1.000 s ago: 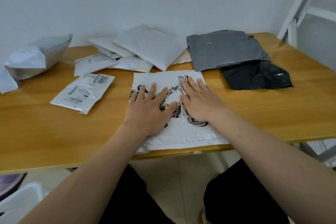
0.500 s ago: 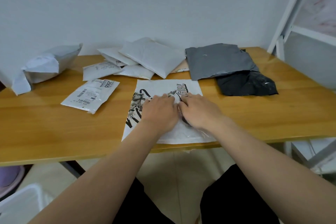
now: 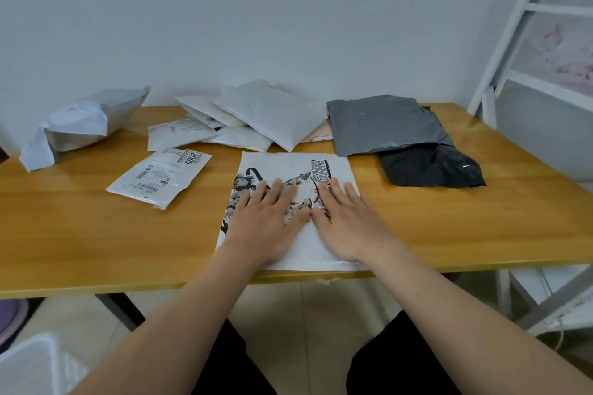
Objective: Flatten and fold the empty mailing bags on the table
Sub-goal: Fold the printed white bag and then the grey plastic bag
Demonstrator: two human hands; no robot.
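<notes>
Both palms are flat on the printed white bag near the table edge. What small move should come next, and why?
Probably sweep both hands outward. The left hand and right hand lie side by side at the middle of the printed bag, fingers straight, and the bag is spread unfolded, so its sides likely still need flattening before folding.

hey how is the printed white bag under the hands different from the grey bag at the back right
The printed white bag has black graphics; the grey bag is plain. The printed white bag lies at the near table edge under both hands; the grey bag lies untouched farther back, partly on a black bag. Both lie flat.
</notes>
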